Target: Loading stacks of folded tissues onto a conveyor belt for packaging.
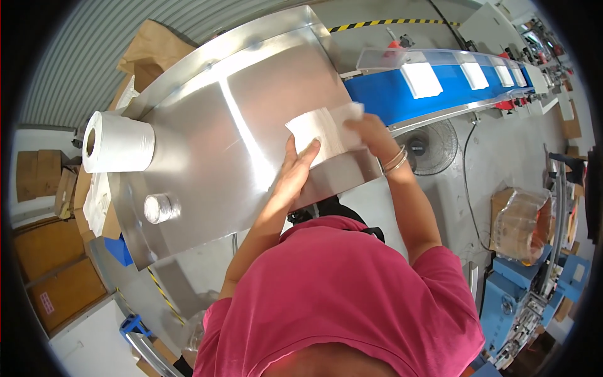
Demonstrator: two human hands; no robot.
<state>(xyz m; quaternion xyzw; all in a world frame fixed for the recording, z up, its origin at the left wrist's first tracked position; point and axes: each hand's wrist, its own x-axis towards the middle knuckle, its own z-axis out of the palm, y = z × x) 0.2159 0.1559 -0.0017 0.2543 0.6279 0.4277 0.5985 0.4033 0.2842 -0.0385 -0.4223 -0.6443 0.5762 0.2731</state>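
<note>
A stack of flat white folded sheets point(319, 129) stands on edge near the right front corner of the metal tray table point(207, 144). My left hand point(300, 162) grips the stack from its left, thumb across the near side. At the right end of the stack, a single white sheet point(344, 113) is smeared by motion. My right hand point(372, 134), partly blurred and with bracelets at the wrist, closes on this sheet. More white folded sheets point(422, 80) lie spaced out on the blue conveyor belt point(402, 103), beyond my right hand.
A big white roll point(119, 142) and a small clear tape roll point(161, 208) rest at the tray's left side. The tray has raised metal walls. A floor fan point(430, 146) stands below the conveyor. Cardboard boxes and a blue machine point(504, 292) flank the area.
</note>
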